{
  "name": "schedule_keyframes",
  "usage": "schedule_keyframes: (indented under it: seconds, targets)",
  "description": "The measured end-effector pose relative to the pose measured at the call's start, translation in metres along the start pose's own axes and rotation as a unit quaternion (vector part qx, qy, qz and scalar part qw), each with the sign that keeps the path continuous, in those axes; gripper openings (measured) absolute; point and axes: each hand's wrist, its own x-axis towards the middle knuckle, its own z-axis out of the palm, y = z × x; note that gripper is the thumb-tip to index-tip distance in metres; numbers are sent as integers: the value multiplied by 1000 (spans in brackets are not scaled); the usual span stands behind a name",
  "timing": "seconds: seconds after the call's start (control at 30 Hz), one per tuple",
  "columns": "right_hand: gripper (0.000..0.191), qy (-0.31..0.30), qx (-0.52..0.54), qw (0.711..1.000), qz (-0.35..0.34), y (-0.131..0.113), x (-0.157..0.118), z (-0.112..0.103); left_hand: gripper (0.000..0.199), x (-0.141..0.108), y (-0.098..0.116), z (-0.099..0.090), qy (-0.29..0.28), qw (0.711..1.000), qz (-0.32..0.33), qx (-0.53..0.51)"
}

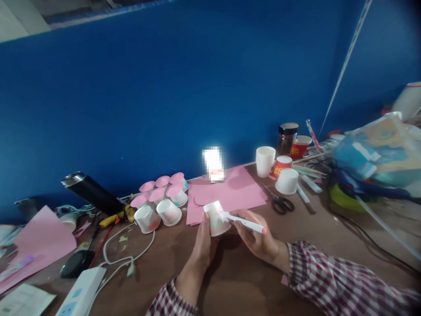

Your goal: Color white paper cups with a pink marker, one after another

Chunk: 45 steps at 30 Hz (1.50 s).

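Note:
A white paper cup (217,224) is held upside down over the brown table by my left hand (204,243), whose fingers close round its left and lower side. My right hand (258,239) grips a white marker (248,224) with an orange-pink end, and the marker's other end meets the cup's right side. Behind the cup lie pink paper sheets (237,188). Left of them stand two white cups, one of them a cup with a pink mark (147,219), in front of several pink-topped cups (157,194).
Black scissors (282,204), white cups (287,181), a red cup (282,166) and a jar (287,139) stand or lie to the right, near a plastic bag (378,153). Leftward are a black flask (94,193), white cable, power strip (80,292) and pink paper (46,235).

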Motion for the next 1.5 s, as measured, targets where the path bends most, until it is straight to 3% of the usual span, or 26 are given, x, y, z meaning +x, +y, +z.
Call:
schedule_keyframes:
  seconds: [0.3,0.6,1.0,1.37,1.5]
  targets:
    - [15,-9,-11,1000,19,-2,0,0,59,-1,-1,0,-19,1000,2,13]
    - [15,4,-25,1000,-8,0,-1,1,60,-3,-1,1,-10,999,4,36]
    - [15,-11,-21,1000,9,-4,1,-2,59,-3,-1,0,-3,1000,2,26]
    - [17,39,-25,999,-11,-4,3,-2,59,-2,1,3,-4,1000,-5,-4]
    - [16,30,-33,999,-5,-2,1,0,58,-1,1,3,5,1000,-7,-21]
